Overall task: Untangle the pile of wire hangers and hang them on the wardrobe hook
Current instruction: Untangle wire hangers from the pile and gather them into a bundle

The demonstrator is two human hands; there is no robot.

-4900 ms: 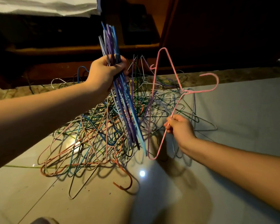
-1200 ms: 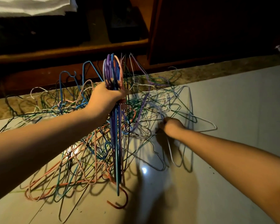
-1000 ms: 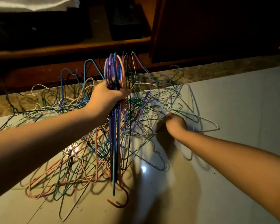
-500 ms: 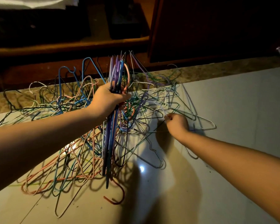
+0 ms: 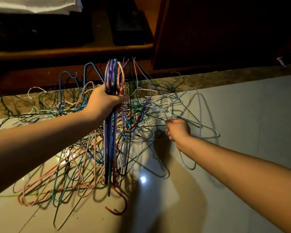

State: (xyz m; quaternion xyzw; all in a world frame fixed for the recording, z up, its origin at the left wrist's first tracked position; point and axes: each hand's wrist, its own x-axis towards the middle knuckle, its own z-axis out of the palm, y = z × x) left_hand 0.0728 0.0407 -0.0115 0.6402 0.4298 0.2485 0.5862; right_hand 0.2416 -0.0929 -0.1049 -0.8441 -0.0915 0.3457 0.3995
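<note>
A tangled pile of coloured wire hangers [image 5: 71,169] lies spread on the pale tiled floor [image 5: 242,115]. My left hand [image 5: 104,101] grips an upright bundle of sorted hangers [image 5: 111,142], blue, purple and pink, with their hooks sticking up above my fist. At the pile's right side, my right hand [image 5: 177,130] is curled round the wire of a pale lilac hanger [image 5: 200,118] that is still caught in the tangle. No wardrobe hook is visible.
A dark wooden wardrobe [image 5: 208,31] stands at the back, with an open shelf [image 5: 71,49] on its left and white cloth [image 5: 34,5] above. A speckled stone strip [image 5: 225,78] runs along its base. A metal knob [image 5: 281,61] sticks out at far right.
The pink hanger my right hand held earlier is now in the left-hand bundle. My right hand has gone back to the pile and is lifting a pale hanger slightly; the left bundle straightened upright.
</note>
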